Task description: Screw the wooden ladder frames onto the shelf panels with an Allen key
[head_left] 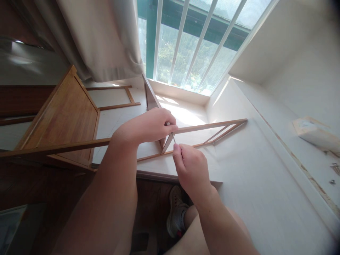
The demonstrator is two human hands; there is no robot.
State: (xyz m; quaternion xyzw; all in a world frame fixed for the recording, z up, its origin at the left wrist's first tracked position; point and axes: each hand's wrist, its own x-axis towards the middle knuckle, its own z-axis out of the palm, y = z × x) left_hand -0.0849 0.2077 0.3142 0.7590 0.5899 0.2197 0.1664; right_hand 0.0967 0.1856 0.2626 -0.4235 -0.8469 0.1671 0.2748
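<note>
My left hand (151,124) is closed over the top rail of a long wooden frame (212,125), at the point where a slanted slat meets it. My right hand (190,166) sits just below, its fingers pinched round a thin metal tool (173,137) whose tip points up into that joint. The frame runs from the far left across to the right, above a pale raised platform (252,184) by the window.
A wooden panel (66,117) leans at the left, and another wooden frame (117,96) lies behind it. A curtain (106,39) hangs beside the barred window (191,46). Screws (335,169) and a packet (312,131) lie on the right ledge. My shoe (175,212) is below.
</note>
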